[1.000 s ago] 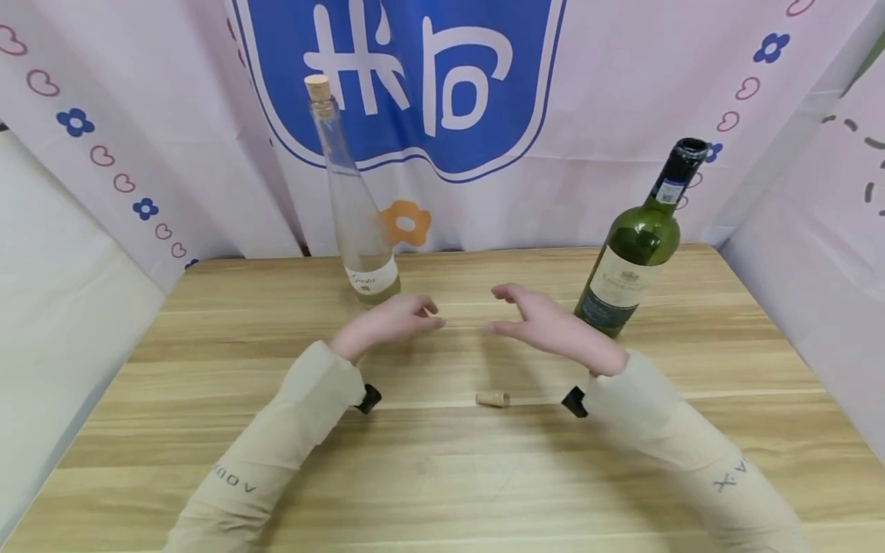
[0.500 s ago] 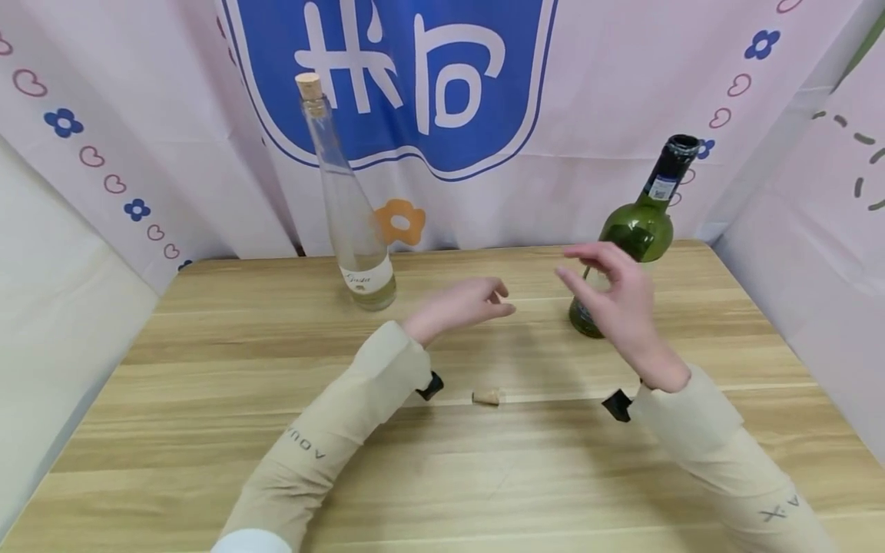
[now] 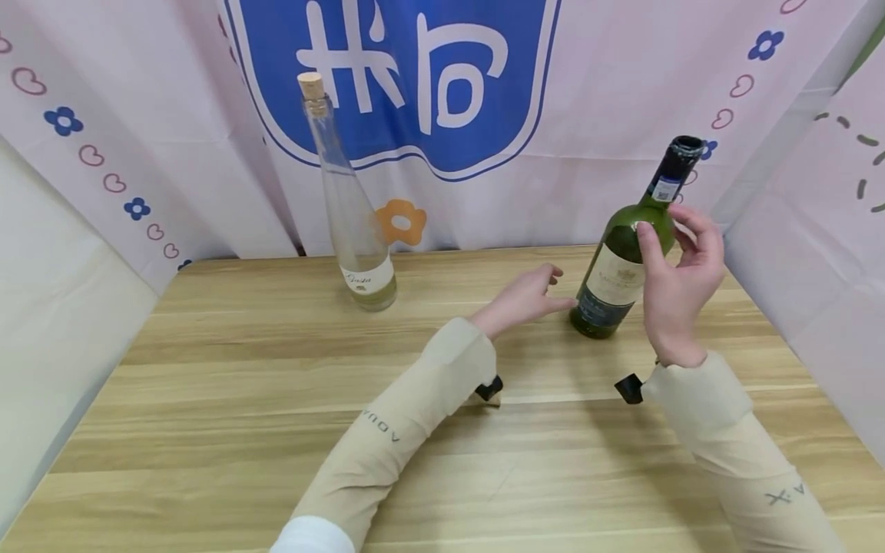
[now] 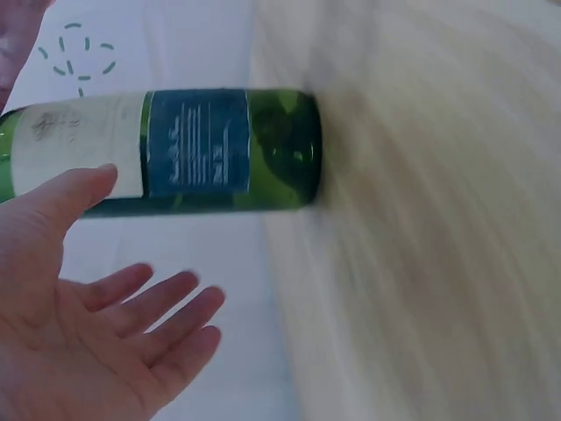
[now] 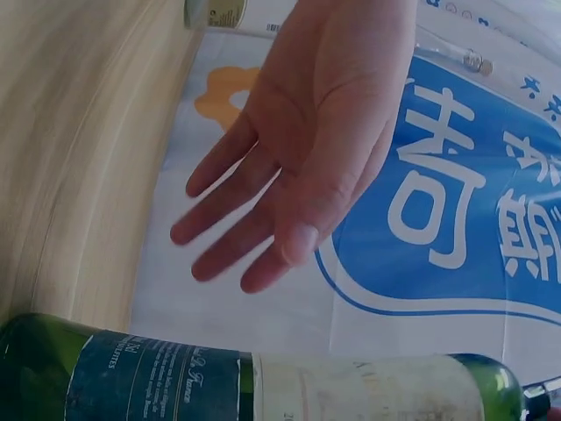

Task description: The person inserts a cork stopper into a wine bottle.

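A green wine bottle (image 3: 625,257) stands uncorked at the table's back right, leaning slightly in the head view. My right hand (image 3: 681,284) hovers at its shoulder with thumb and fingers spread on either side; the right wrist view shows that hand (image 5: 298,158) with straight fingers, clear of the bottle (image 5: 263,381). My left hand (image 3: 528,296) reaches toward the bottle's lower label, palm open. In the left wrist view the hand's (image 4: 88,324) thumb sits just beside the bottle (image 4: 175,153). A loose cork lies almost hidden behind my left wrist.
A tall clear bottle (image 3: 349,207) with a cork (image 3: 311,83) stands at the back left of the wooden table (image 3: 207,430). A pink backdrop with a blue emblem (image 3: 415,77) closes the back; pale walls flank both sides.
Both hands moved right and away from the table's middle to the green bottle. The right hand rose to its shoulder, the left reached its base, and the left sleeve now covers the loose cork.
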{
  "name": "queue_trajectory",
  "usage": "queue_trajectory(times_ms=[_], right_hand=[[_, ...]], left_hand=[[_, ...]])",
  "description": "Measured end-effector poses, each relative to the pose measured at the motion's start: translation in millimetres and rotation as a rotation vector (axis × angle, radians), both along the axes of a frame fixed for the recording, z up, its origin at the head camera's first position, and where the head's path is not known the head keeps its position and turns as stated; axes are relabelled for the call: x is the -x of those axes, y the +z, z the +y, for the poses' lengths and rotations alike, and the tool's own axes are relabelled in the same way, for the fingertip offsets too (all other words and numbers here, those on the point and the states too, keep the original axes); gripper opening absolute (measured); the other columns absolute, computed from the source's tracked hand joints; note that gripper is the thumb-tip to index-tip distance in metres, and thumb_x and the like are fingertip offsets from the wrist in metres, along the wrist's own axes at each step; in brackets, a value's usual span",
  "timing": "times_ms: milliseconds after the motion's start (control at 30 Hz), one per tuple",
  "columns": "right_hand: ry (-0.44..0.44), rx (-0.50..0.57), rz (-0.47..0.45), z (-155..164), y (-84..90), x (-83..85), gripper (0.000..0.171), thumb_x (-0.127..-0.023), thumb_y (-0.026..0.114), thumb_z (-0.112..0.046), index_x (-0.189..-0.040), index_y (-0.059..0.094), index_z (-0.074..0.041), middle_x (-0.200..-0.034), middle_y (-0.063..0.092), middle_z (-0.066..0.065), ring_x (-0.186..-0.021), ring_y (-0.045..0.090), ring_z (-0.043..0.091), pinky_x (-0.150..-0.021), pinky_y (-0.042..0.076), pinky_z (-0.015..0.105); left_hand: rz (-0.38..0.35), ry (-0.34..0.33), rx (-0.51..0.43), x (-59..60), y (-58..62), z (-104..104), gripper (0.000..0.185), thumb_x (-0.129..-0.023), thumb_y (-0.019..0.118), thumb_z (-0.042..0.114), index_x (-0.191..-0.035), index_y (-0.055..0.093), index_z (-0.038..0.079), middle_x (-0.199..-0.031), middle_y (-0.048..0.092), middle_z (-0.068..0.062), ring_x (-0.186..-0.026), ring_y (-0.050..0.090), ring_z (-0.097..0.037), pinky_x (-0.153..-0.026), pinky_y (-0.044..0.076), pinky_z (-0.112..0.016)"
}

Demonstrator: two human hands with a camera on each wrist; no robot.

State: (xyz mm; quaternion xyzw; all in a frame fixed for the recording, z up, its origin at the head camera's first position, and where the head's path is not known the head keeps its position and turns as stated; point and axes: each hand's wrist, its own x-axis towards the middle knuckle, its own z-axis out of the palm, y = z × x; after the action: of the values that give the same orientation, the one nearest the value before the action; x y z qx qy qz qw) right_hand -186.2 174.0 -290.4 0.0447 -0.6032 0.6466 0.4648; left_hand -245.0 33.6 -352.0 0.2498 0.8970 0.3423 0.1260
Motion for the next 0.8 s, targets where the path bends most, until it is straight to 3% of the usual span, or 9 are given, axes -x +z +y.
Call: queue_trajectory(times_ms=[200,433,633,800], right_hand=[[0.017,0.015,-0.116,15.1,-8.8,15.7,0.042,-0.075,0.071,-0.002,-0.113,0.053,0.0,-0.116,0.051,0.009,-0.113,0.046,0.02,-0.099,0.035,0.026],[0.102,0.023,-0.216,20.9,-11.8,26.5,0.054,-0.075,0.074,-0.007,-0.124,0.051,-0.005,-0.12,0.053,0.009,-0.112,0.047,0.018,-0.097,0.037,0.023],[0.152,0.129,-0.207,23.3,-12.6,32.8,0.044,-0.072,0.076,-0.006,-0.113,0.06,-0.006,-0.11,0.058,0.008,-0.104,0.052,0.019,-0.089,0.043,0.025],[0.213,0.211,-0.188,27.5,-7.2,36.0,0.038,-0.068,0.078,-0.003,-0.103,0.064,-0.003,-0.1,0.06,0.009,-0.096,0.054,0.018,-0.082,0.044,0.022]], left_hand=[[-0.085,0.032,-0.244,7.1,-10.9,26.1,0.079,-0.079,0.069,0.038,-0.14,0.029,0.008,-0.142,0.036,-0.004,-0.123,0.042,-0.021,-0.097,0.039,-0.027],[-0.083,0.056,-0.393,3.4,-16.4,48.6,0.078,-0.077,0.072,0.033,-0.139,0.029,0.013,-0.136,0.041,0.001,-0.119,0.044,-0.012,-0.095,0.039,-0.022],[-0.109,0.078,-0.495,3.6,-19.7,55.7,0.075,-0.076,0.074,0.03,-0.137,0.032,0.017,-0.128,0.047,0.003,-0.109,0.048,-0.008,-0.087,0.042,-0.019],[-0.081,0.098,-0.494,6.3,-20.5,55.7,0.073,-0.073,0.076,0.032,-0.134,0.037,0.018,-0.126,0.048,0.006,-0.111,0.047,-0.007,-0.088,0.042,-0.019]])
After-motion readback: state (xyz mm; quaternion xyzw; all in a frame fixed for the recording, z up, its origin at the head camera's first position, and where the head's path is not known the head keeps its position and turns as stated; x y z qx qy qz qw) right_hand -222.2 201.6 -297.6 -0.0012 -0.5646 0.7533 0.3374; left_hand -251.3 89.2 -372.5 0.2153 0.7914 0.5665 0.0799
